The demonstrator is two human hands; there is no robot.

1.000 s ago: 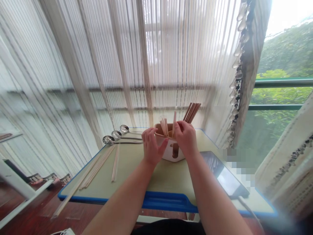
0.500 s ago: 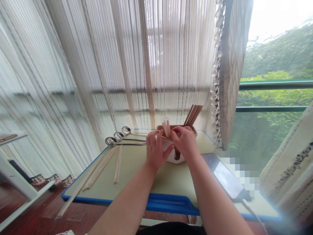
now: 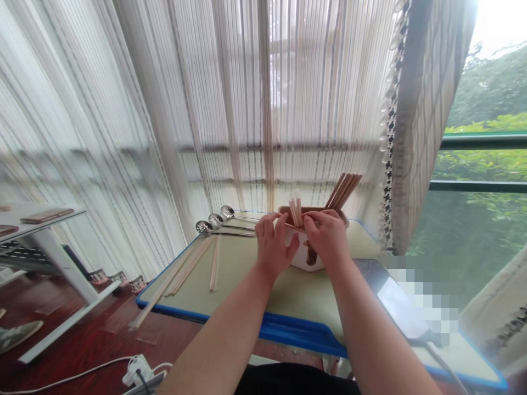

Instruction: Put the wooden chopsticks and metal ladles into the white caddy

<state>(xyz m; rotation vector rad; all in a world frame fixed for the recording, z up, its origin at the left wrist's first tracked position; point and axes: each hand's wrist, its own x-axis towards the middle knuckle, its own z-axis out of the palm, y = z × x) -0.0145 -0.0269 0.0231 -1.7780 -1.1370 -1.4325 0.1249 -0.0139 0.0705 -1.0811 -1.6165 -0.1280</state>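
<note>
Pale chopsticks in clear wrapping stand upright at the left end of a white utensil holder with a brown rim. My right hand pinches at their right side, fingertips against them at the rim. To their left is my left hand, thumb well apart from its bent fingers, nothing seen between them; its fingertips are close to the rim. Dark brown chopsticks lean out of the holder's right end. The lower ends of both bunches are hidden inside it.
Three slotted ladles lie at the table's back left. Several wrapped chopsticks lie in front of them, one overhanging the table's blue edge. A phone with a cable lies right. A power strip is on the floor.
My view has swung left, so everything appears further right. My left thumb and fingers look slightly further apart. Both hands remain at the holder, the right still at the pale chopsticks.
</note>
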